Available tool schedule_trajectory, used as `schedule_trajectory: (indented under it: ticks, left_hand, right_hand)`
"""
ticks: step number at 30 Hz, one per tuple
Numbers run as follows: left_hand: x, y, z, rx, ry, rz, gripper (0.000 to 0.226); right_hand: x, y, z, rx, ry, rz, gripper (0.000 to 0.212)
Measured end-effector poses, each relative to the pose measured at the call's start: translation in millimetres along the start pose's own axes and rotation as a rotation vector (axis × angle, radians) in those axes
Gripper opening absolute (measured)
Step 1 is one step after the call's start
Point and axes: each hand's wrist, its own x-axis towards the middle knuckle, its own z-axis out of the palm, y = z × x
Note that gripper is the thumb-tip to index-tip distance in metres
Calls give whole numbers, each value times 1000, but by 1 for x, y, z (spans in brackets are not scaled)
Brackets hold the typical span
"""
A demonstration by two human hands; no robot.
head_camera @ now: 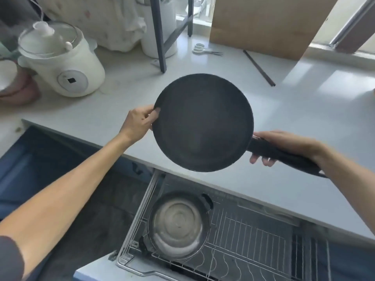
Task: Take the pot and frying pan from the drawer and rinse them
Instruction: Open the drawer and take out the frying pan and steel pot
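The right hand (284, 146) grips the handle of the pan (203, 122); the left hand (140, 123) pinches its far rim. Both hold the black pan level above the front edge of the counter (304, 110). Below, the drawer (243, 240) is open, and the pot (178, 224) sits at the left end of its wire rack.

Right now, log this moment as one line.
frying pan: held above counter | left hand: rim | right hand: handle | pot: in open drawer
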Motion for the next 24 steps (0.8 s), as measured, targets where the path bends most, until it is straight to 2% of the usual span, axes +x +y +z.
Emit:
schedule_trajectory:
  ticks: [2,4,7,9,12,15,24]
  left_hand:
    - [5,-5,1,-15,20,-42,33]
    - [13,-10,0,-33,-17,-57,26]
    - [19,-14,0,70,-118,-41,52]
    - [19,-18,4,94,-187,-42,52]
    - [20,-26,11,80,-271,-10,42]
    - [29,-33,17,74,-284,17,32]
    - [31,-62,33,62,-298,-28,26]
  right_hand:
    - [4,0,-4,-121,72,-84,24]
    - [8,5,-3,-270,190,-139,36]
    - [24,22,7,-487,396,-159,43]
    - [33,32,9,-507,469,-168,40]
    - [46,47,8,-313,413,-152,37]
    - [65,59,4,-231,389,-140,32]
    - [91,60,8,-385,415,-165,34]
